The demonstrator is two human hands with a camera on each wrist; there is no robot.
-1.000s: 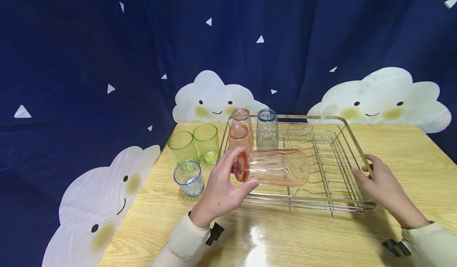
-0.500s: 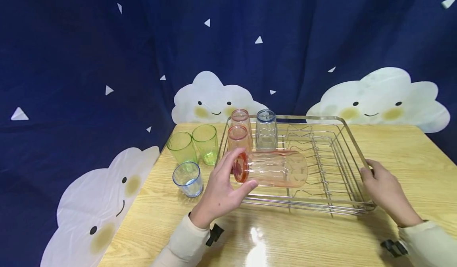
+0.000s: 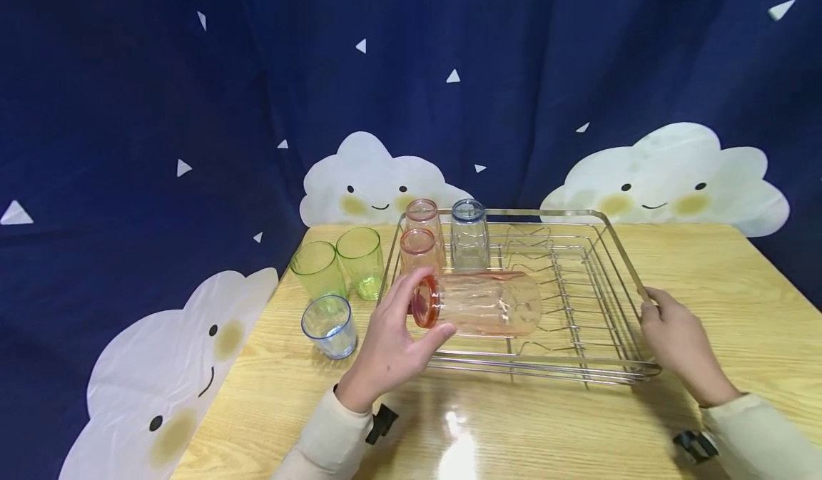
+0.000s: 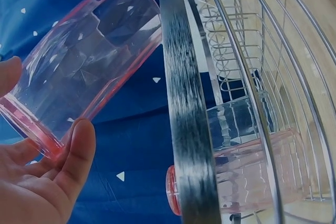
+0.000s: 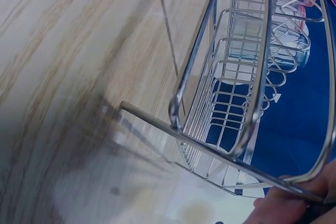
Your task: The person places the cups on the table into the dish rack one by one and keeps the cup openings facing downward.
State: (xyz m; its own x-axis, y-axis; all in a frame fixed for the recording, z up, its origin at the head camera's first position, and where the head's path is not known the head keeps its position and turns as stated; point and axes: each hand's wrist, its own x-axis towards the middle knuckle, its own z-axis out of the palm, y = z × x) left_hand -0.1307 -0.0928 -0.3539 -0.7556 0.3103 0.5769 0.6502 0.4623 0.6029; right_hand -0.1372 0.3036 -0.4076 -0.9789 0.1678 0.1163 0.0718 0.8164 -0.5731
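My left hand (image 3: 388, 355) holds an orange-pink drinking glass (image 3: 491, 303) by its thick orange base, thumb on one side and fingers on the other. The glass lies sideways above the front left part of a wire dish rack (image 3: 621, 252). In the left wrist view, the open end of the held glass (image 4: 89, 45) is close to the rack's flat metal rim (image 4: 185, 98). On the right side of the rack, my right hand (image 3: 677, 337) grips the rim. Only its fingers (image 5: 283, 205) show in the right wrist view, at the bottom corner.
Inside the rack, two pink glasses (image 3: 419, 249) and a blue glass (image 3: 469, 241) stand upside down at the left. Two green glasses (image 3: 361, 262) and a short blue-rimmed glass (image 3: 330, 327) stand upright on the wooden table (image 3: 514, 430). A dark blue curtain (image 3: 411, 52) hangs behind.
My right hand's fingers have drawn together around the rack's rim. The left hand and its glass stay almost still over the rack, while the whole head view has shifted slightly.
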